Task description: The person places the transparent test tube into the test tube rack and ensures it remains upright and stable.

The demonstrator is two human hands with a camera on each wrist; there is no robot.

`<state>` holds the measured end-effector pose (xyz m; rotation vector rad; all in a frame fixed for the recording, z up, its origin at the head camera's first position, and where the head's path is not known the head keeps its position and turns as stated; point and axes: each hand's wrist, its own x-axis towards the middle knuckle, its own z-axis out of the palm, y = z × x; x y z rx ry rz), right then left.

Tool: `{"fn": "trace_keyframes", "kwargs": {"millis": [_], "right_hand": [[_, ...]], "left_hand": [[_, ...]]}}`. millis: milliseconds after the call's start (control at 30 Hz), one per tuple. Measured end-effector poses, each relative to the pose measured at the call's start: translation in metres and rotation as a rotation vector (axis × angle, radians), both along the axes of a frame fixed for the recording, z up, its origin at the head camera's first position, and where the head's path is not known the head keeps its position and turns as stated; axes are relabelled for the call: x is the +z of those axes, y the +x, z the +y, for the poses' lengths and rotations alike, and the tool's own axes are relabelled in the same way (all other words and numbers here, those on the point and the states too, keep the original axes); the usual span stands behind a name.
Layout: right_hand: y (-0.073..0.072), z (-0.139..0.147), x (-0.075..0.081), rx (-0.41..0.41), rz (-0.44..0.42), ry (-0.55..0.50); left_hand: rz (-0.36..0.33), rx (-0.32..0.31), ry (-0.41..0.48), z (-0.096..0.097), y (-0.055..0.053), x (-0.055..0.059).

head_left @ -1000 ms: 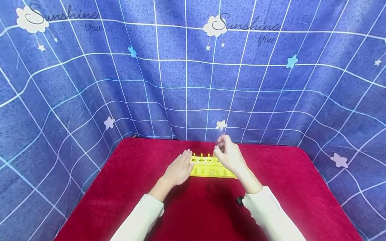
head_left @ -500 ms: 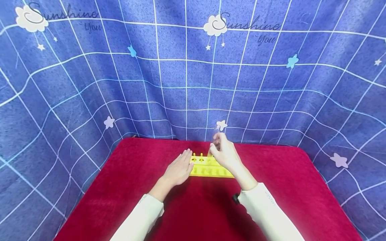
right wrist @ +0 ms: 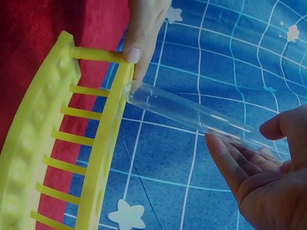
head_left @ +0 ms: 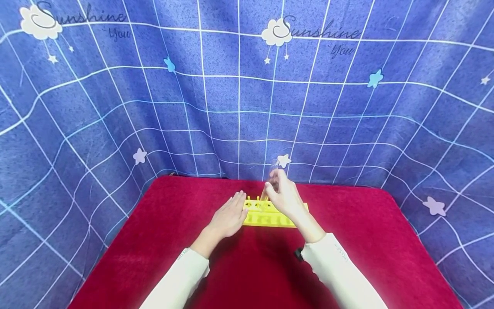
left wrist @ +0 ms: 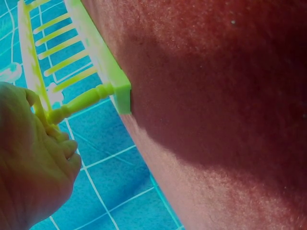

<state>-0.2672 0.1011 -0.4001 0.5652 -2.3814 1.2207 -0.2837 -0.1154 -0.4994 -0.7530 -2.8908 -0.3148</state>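
A yellow test tube rack (head_left: 270,220) with upright pegs stands on the red cloth. My left hand (head_left: 227,218) rests against its left end, fingers straight, with the thumb at the front. At the rack's corner in the right wrist view, the left thumb (right wrist: 133,53) touches the top plate. My right hand (head_left: 286,198) pinches a clear glass test tube (right wrist: 192,115) between thumb and fingers. The tube is tilted, its rounded end down at the top plate near the left hand. Whether that end sits inside a hole or just touches the plate, I cannot tell.
The red cloth (head_left: 247,266) covers the table. Behind it hangs a blue curtain (head_left: 216,128) with white grid lines, stars and clouds. A small black object (head_left: 298,254) shows beside the right sleeve.
My right hand has moved left along the rack, carrying the test tube, which leans more now. The left hand has kept its place on the rack's end.
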Motion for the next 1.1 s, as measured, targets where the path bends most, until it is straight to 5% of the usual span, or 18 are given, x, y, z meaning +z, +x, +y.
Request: {"fn": "trace_keyframes", "kwargs": {"millis": [1100], "right_hand": [[-0.009,-0.016,-0.009,0.035,0.114,-0.061]], "left_hand": [[-0.001,-0.008,-0.002,-0.001,-0.001,0.000]]}}
